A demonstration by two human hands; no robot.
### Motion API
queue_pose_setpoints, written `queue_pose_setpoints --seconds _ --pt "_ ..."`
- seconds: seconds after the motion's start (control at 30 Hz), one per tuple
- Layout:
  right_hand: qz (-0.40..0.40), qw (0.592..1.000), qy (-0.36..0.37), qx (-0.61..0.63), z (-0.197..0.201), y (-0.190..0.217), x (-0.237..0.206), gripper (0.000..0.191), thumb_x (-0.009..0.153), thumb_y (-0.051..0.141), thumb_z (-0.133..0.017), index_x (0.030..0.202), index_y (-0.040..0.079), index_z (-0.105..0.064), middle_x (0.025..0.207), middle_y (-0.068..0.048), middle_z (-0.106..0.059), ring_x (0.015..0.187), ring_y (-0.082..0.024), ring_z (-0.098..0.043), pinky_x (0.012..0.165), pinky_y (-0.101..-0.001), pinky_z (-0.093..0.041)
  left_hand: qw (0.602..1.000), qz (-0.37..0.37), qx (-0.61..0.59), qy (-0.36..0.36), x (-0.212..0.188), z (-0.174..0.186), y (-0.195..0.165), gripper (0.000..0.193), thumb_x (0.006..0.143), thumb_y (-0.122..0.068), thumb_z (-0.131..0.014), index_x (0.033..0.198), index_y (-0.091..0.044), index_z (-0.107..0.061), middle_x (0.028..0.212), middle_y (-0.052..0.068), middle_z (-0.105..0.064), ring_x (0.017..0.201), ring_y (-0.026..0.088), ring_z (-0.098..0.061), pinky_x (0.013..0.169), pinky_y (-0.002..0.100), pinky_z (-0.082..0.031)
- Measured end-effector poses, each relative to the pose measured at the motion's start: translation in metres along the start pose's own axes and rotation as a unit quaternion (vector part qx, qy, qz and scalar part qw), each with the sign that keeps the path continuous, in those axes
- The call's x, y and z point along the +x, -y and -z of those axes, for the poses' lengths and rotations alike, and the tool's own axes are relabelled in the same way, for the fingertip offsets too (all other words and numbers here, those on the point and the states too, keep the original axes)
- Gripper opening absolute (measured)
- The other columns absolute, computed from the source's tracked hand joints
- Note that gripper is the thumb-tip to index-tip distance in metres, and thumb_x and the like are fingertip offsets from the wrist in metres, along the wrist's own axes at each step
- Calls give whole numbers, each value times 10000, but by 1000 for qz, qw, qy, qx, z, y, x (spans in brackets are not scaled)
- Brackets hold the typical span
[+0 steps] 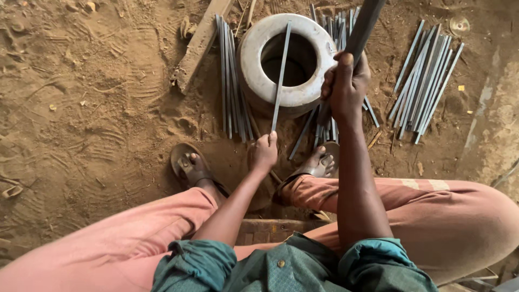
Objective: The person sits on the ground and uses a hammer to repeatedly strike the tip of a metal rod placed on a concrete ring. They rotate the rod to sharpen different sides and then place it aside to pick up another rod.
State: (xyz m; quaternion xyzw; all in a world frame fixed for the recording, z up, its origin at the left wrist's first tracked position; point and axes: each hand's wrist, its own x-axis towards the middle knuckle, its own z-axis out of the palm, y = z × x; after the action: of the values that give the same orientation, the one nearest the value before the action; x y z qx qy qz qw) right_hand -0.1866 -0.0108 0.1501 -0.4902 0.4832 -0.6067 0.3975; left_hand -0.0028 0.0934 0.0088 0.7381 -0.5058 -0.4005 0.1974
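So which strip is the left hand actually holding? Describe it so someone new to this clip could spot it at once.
Start at the pale ring-shaped block standing on the sandy ground ahead of the person's feet. One thin grey metal strip lies across the ring's hole, its near end pinched by the left hand. Unlike the bundles of strips lying on the ground beside the ring, it alone rests on top.

One head-worn camera looks steeply down, close over sandy ground [81, 108].

No packages, no labels, no signs, no screens anywhere in view
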Motion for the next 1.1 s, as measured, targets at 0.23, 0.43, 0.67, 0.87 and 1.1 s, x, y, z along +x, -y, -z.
queue_pose_setpoints --seconds 0.23,0.43,0.67,0.87,1.1 --pt "-193 964 29 -180 -32 -45 12 371 1090 472 -507 1049 110 -577 658 66 -526 508 -59 -504 411 -256 -436 993 66 17 100 -1 3 -5 589 1080 -495 -333 847 -71 -670 697 191 -672 616 348 -650 626 518 -534" --pt "-278 949 -18 -147 -10 -44 7 343 1048 429 -537 1021 90 -586 648 8 -524 500 -110 -492 447 -310 -413 991 -77 -104 34 18 -32 21 604 1091 -522 -448 793 -31 -637 615 106 -598 550 229 -587 557 437 -476" --pt "-311 934 -30 -174 24 -64 -27 365 1046 438 -552 1044 74 -589 735 -9 -563 590 -132 -528 524 -315 -452 889 43 -398 223 26 -2 0 506 1079 -494 -483 934 -35 -640 593 59 -583 504 207 -570 509 367 -498" --pt "-347 914 -23 -212 36 -72 -39 408 1067 467 -496 1070 70 -587 763 -6 -571 622 -124 -525 551 -310 -467 765 52 -549 331 22 48 -78 363 1096 -402 -374 1169 -150 -624 618 52 -589 533 197 -602 480 333 -462" --pt "-345 912 -12 -221 36 -64 -48 392 1074 442 -517 1046 52 -549 745 -16 -544 594 -141 -524 516 -323 -451 746 73 -574 329 20 74 -122 424 1111 -388 -348 1230 -105 -641 726 48 -666 652 194 -659 602 330 -506"
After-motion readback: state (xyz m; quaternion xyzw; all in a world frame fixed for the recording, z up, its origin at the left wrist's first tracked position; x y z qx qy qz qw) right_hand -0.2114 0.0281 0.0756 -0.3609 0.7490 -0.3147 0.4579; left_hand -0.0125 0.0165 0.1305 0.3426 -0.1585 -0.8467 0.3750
